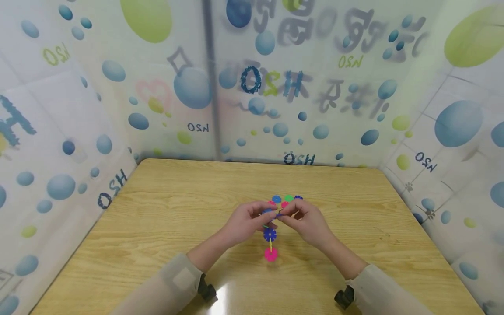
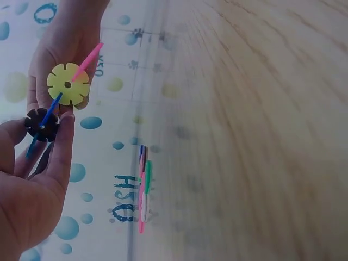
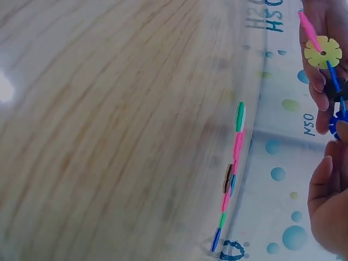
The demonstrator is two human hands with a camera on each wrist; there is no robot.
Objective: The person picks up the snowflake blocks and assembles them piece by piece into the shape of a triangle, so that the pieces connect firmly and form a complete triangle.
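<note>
Both hands meet over the table around a chain of slotted plastic snowflake discs. My left hand (image 1: pixel 249 222) grips the chain near its far end, with a black disc (image 2: pixel 41 125) by its fingertips. My right hand (image 1: pixel 310 222) pinches a dark blue disc (image 3: pixel 337 126) between thumb and fingers, against the chain. From the hands the chain hangs toward me: a blue disc (image 1: pixel 269 235), then a yellow disc (image 2: pixel 68 84) and a pink disc (image 1: pixel 271 254) at its near end. Neighbouring discs sit crosswise to each other. The fingers partly hide the joint between the hands.
Beyond the hands, several discs lie on the wooden table (image 1: pixel 177 197), among them a light blue disc (image 1: pixel 277 199), a green disc (image 1: pixel 289 198) and a dark blue one, partly hidden by the hands. Patterned curtains (image 1: pixel 260 144) enclose the table's back and sides.
</note>
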